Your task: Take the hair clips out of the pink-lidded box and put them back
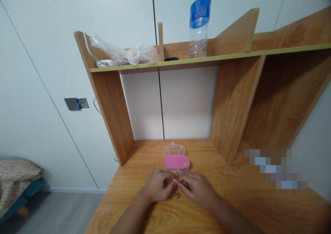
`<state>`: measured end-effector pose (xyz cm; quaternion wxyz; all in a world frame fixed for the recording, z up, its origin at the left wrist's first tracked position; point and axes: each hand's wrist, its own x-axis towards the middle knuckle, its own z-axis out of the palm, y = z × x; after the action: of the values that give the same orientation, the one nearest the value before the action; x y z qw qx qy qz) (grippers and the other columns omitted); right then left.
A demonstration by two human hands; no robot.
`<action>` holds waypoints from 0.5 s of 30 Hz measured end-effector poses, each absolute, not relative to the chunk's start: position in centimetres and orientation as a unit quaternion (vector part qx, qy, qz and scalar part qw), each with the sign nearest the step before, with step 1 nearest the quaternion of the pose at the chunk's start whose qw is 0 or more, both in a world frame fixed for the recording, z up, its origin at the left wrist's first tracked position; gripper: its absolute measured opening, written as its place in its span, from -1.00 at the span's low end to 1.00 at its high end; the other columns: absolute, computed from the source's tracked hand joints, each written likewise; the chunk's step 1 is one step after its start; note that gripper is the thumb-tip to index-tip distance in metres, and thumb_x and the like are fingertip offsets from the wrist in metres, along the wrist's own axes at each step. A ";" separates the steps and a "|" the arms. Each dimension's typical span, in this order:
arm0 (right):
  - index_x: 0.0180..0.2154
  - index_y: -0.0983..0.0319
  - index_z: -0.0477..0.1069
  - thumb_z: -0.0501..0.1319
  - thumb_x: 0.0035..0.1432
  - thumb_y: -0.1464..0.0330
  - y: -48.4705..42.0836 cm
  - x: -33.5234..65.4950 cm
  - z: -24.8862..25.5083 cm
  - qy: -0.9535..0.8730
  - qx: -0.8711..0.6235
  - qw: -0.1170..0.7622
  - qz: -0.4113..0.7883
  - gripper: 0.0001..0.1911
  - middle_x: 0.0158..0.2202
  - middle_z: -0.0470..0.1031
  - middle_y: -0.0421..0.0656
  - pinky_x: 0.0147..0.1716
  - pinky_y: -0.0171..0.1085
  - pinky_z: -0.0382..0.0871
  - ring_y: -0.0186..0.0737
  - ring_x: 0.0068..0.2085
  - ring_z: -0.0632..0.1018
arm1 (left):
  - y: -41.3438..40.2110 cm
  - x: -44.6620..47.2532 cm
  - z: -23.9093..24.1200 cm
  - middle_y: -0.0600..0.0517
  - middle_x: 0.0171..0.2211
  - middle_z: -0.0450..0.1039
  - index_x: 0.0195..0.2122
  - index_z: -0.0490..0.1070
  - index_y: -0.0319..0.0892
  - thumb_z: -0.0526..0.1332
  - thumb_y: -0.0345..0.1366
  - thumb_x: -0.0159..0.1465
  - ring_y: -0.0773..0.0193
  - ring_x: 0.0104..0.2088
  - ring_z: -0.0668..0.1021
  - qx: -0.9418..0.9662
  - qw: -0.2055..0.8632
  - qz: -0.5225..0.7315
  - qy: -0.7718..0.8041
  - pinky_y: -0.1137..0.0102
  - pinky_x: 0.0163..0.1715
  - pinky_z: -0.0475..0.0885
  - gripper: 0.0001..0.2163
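Note:
My left hand and my right hand meet over the desk, fingertips nearly touching. Both pinch a small pale pink hair band, mostly hidden by the fingers. Just beyond them stands an oval clear plastic case with a pink inner layer; a small pale ring lies on that layer. The case's transparent lid is tipped back on pink hinges. Two small dark hair bands lie overlapping on the wood between my wrists.
The wooden desk carries a shelf unit behind. On the shelf are a plastic bottle with a blue label and a crumpled clear bag. A blurred-out patch covers something at right. A bed corner shows at left.

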<state>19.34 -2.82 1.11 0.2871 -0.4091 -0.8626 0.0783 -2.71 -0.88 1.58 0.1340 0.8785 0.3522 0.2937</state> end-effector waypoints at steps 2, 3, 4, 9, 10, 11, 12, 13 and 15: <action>-0.25 0.14 0.52 0.18 0.33 0.37 -2.8 19.4 1.2 -0.859 -0.409 0.298 0.080 -0.86 -0.39 0.60 -0.23 -0.36 -0.32 0.36 -0.24 -0.40 0.57 | -0.8 -2.8 1.5 0.04 -0.57 0.50 -0.39 0.52 -0.20 0.14 -0.30 0.32 0.36 -0.59 0.42 0.862 0.133 0.325 0.365 0.48 -0.52 0.21 -0.79; -0.17 0.12 0.53 0.19 0.33 0.38 -2.7 19.5 1.2 -0.856 -0.406 0.308 0.082 -0.86 -0.34 0.62 -0.22 -0.32 -0.32 0.39 -0.23 -0.36 0.59 | -0.7 -2.9 1.4 0.04 -0.56 0.51 -0.36 0.54 -0.20 0.13 -0.29 0.34 0.36 -0.58 0.43 0.855 0.133 0.338 0.370 0.48 -0.51 0.23 -0.77; -0.07 0.10 0.52 0.20 0.33 0.40 -2.7 19.5 1.3 -0.855 -0.400 0.319 0.085 -0.81 -0.26 0.64 -0.21 -0.27 -0.32 0.43 -0.23 -0.30 0.61 | -0.7 -2.9 1.4 0.03 -0.55 0.52 -0.34 0.56 -0.20 0.12 -0.29 0.36 0.36 -0.57 0.44 0.850 0.135 0.347 0.373 0.48 -0.49 0.24 -0.76; 0.14 0.06 0.45 0.18 0.39 0.44 -2.2 19.7 0.9 -0.865 -0.329 0.373 0.062 -0.66 -0.02 0.61 -0.14 -0.03 -0.27 0.49 -0.21 -0.05 0.62 | -0.8 -2.4 1.1 0.04 -0.54 0.53 -0.40 0.54 -0.20 0.12 -0.30 0.39 0.37 -0.56 0.45 0.859 0.151 0.338 0.355 0.50 -0.49 0.24 -0.73; 0.12 0.07 0.47 0.18 0.39 0.43 -2.1 19.7 0.8 -0.867 -0.315 0.382 0.053 -0.68 -0.03 0.61 -0.13 -0.03 -0.27 0.50 -0.21 -0.05 0.62 | -0.9 -2.2 1.1 0.04 -0.55 0.52 -0.42 0.53 -0.20 0.12 -0.30 0.39 0.36 -0.57 0.44 0.860 0.154 0.335 0.352 0.50 -0.50 0.24 -0.73; 0.09 0.07 0.50 0.18 0.40 0.43 -2.1 19.7 0.7 -0.868 -0.304 0.390 0.044 -0.71 -0.04 0.61 -0.13 -0.04 -0.28 0.51 -0.21 -0.06 0.62 | -0.9 -2.1 1.1 0.03 -0.54 0.53 -0.41 0.53 -0.20 0.12 -0.30 0.39 0.36 -0.56 0.45 0.861 0.157 0.334 0.350 0.49 -0.50 0.24 -0.73; 0.06 0.08 0.52 0.18 0.40 0.43 -2.0 19.8 0.6 -0.868 -0.295 0.397 0.036 -0.72 -0.05 0.62 -0.12 -0.05 -0.28 0.52 -0.21 -0.07 0.63 | -1.0 -2.0 1.1 0.03 -0.53 0.54 -0.39 0.54 -0.20 0.12 -0.31 0.39 0.35 -0.55 0.47 0.861 0.162 0.335 0.348 0.49 -0.49 0.25 -0.74; 0.04 0.08 0.54 0.18 0.40 0.44 -1.9 19.8 0.5 -0.867 -0.290 0.403 0.030 -0.73 -0.06 0.62 -0.12 -0.06 -0.28 0.53 -0.22 -0.08 0.63 | -1.0 -2.0 1.2 0.03 -0.51 0.56 -0.37 0.55 -0.20 0.11 -0.32 0.40 0.34 -0.54 0.49 0.861 0.167 0.335 0.345 0.49 -0.48 0.26 -0.74; 0.03 0.09 0.55 0.18 0.40 0.44 -1.8 19.8 0.5 -0.864 -0.288 0.411 0.022 -0.74 -0.07 0.63 -0.12 -0.05 -0.27 0.54 -0.21 -0.08 0.63 | -1.1 -1.9 1.3 0.01 -0.45 0.60 -0.32 0.56 -0.19 0.10 -0.32 0.42 0.32 -0.49 0.54 0.859 0.179 0.336 0.342 0.49 -0.43 0.31 -0.74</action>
<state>19.84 -1.82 0.49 0.4112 -0.2885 -0.8644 0.0220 -1.94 -1.12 1.29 0.1790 0.8594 0.3416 0.3358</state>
